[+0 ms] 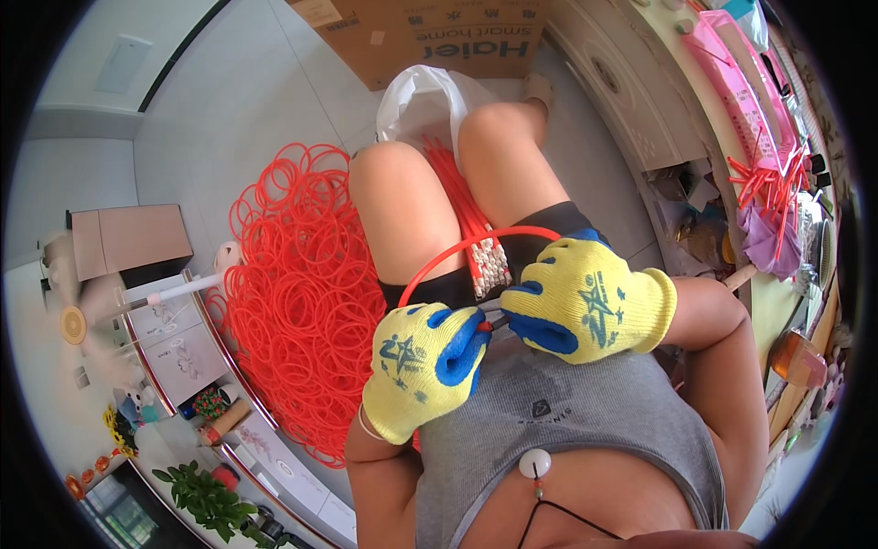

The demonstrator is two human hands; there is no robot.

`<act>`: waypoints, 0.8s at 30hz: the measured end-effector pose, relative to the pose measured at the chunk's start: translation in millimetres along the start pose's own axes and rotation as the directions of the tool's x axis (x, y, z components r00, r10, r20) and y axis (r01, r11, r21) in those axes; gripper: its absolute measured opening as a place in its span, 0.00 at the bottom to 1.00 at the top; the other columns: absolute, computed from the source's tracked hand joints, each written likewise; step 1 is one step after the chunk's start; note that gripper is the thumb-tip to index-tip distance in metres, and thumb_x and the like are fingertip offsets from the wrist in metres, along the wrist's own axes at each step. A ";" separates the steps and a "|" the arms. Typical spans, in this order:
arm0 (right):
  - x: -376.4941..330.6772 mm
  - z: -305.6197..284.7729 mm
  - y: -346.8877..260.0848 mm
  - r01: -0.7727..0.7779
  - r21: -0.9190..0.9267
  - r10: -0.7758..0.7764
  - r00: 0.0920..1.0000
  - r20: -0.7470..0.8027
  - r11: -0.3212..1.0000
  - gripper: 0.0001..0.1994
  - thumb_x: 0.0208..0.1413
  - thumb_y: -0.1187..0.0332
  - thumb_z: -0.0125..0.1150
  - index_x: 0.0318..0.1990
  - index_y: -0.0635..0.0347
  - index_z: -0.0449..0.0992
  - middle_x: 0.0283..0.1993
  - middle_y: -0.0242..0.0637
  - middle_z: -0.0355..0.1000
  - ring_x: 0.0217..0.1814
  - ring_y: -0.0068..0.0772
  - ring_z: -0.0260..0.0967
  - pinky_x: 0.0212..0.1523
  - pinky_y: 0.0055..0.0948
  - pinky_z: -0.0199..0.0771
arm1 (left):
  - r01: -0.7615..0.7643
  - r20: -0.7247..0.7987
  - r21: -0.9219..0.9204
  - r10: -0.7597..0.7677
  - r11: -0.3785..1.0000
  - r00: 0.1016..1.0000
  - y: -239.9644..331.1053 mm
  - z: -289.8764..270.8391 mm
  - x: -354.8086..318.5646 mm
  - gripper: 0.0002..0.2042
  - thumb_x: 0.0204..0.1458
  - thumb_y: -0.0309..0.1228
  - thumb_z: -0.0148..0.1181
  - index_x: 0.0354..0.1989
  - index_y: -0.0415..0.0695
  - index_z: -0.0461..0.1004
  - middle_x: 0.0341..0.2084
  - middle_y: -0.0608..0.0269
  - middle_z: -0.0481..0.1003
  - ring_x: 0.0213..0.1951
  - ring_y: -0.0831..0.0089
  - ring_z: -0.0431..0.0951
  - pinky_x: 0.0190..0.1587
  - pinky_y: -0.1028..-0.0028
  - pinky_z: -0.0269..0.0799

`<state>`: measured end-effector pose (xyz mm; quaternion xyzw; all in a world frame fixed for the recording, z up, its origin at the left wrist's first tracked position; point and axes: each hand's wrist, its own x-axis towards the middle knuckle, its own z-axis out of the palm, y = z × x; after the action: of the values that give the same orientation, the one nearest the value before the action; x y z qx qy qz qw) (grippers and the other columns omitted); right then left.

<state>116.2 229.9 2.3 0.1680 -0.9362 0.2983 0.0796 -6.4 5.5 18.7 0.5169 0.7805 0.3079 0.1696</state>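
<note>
My left hand (428, 366) wears a yellow knit glove with blue-coated fingers, closed on one end of a red tube (466, 240). The tube arches up and over to my right hand (590, 306), in a matching glove and also closed around it. Both hands meet in front of my waist, where a small dark and metallic piece (497, 320) shows between the fingertips; its kind is hard to make out. Just beyond, a bundle of straight red sticks (462, 206) with pale patterned ends (490, 265) lies between my thighs.
A big heap of red rings (302, 311) covers the floor left of my legs. A white plastic bag (402, 105) sits between my knees, before a cardboard box (384, 41). Along the right runs a cluttered counter with a pink package (732, 78); at left stand a fan (78, 320) and drawers (183, 357).
</note>
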 end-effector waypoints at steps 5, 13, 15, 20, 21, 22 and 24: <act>-5.1 16.1 7.5 0.002 -0.035 -0.003 1.000 -0.026 0.999 0.15 0.50 0.59 0.67 0.45 0.49 0.81 0.35 0.32 0.77 0.28 0.37 0.76 0.31 0.33 0.75 | -0.069 -0.034 0.036 0.070 0.997 0.997 -2.4 5.1 4.8 0.10 0.44 0.27 0.69 0.37 0.45 0.81 0.26 0.58 0.76 0.28 0.56 0.77 0.32 0.60 0.70; -4.0 23.1 12.3 0.092 -0.039 -0.091 0.995 0.030 0.995 0.13 0.54 0.63 0.63 0.46 0.55 0.81 0.37 0.37 0.80 0.30 0.36 0.77 0.32 0.30 0.75 | -0.140 0.015 0.026 0.140 0.990 0.990 -12.8 18.0 7.9 0.08 0.45 0.27 0.68 0.35 0.44 0.80 0.23 0.60 0.76 0.25 0.59 0.76 0.28 0.63 0.70; -13.4 40.4 21.3 0.218 -0.110 -0.228 0.970 -0.089 0.970 0.12 0.57 0.65 0.61 0.45 0.59 0.81 0.40 0.42 0.81 0.32 0.36 0.78 0.34 0.30 0.76 | -0.138 0.031 0.006 0.137 0.990 0.990 -15.8 23.3 8.1 0.08 0.46 0.27 0.68 0.35 0.44 0.80 0.24 0.59 0.76 0.25 0.59 0.77 0.28 0.63 0.71; 8.9 47.4 57.6 0.576 0.312 -0.560 0.815 -0.147 0.756 0.13 0.55 0.64 0.62 0.40 0.66 0.81 0.36 0.44 0.80 0.31 0.42 0.78 0.34 0.38 0.78 | -0.095 -0.004 -0.228 0.096 0.969 0.995 -26.4 24.0 10.3 0.12 0.46 0.26 0.69 0.41 0.41 0.81 0.31 0.55 0.80 0.31 0.52 0.79 0.34 0.60 0.74; 13.1 85.0 96.8 0.808 0.456 -0.747 0.553 -0.370 0.372 0.14 0.58 0.65 0.58 0.40 0.70 0.81 0.39 0.51 0.79 0.34 0.49 0.78 0.38 0.43 0.79 | -0.097 -0.010 -0.301 0.099 0.949 0.995 -30.4 20.3 13.7 0.14 0.46 0.26 0.69 0.43 0.41 0.81 0.32 0.53 0.80 0.32 0.51 0.79 0.36 0.59 0.75; 7.0 83.7 101.8 0.886 0.277 -0.802 0.457 -0.385 0.371 0.16 0.59 0.64 0.56 0.39 0.73 0.80 0.41 0.57 0.79 0.36 0.54 0.79 0.40 0.46 0.80 | -0.094 -0.022 -0.373 0.093 0.923 0.995 -35.1 18.0 16.5 0.16 0.47 0.26 0.69 0.46 0.40 0.82 0.34 0.52 0.80 0.34 0.49 0.79 0.39 0.58 0.75; 0.9 85.0 114.3 0.943 0.167 -0.853 0.332 -0.402 0.289 0.15 0.56 0.65 0.59 0.38 0.73 0.81 0.40 0.59 0.79 0.36 0.57 0.79 0.41 0.47 0.81 | -0.143 -0.031 -0.323 0.141 0.936 0.990 -45.7 18.8 19.7 0.22 0.44 0.27 0.71 0.51 0.40 0.81 0.39 0.49 0.81 0.38 0.47 0.79 0.43 0.56 0.74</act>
<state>69.7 267.4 -127.1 0.6427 -0.5823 0.3888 0.3109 -35.6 16.6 -24.4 0.5357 0.6806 0.4454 0.2268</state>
